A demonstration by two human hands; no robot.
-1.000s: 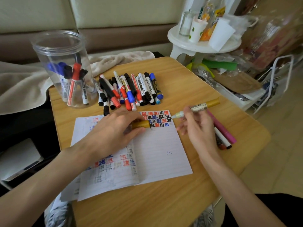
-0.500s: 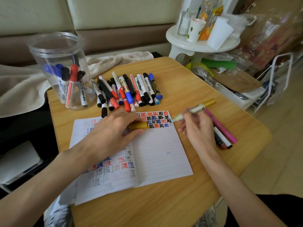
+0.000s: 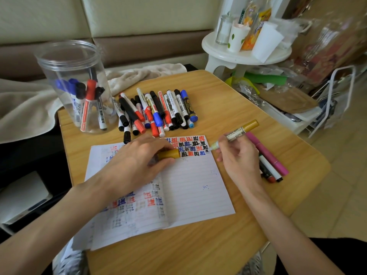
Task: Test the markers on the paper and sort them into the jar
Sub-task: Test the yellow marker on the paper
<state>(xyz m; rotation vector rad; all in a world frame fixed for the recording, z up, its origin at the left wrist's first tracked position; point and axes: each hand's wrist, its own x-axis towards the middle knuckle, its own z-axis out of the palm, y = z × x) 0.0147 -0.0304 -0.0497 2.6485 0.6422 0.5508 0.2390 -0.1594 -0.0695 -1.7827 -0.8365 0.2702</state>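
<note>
**Gold marker tip at the page corner**

My right grip pinches the gold marker, its tip touching the paper at the upper right corner, just inside the edge. Unmarked lines run below. The barrel's print is too blurred to read. My left grip holds the gold cap on the page. Loose markers lie beyond, and the jar stands at the bench's far left corner.
</note>
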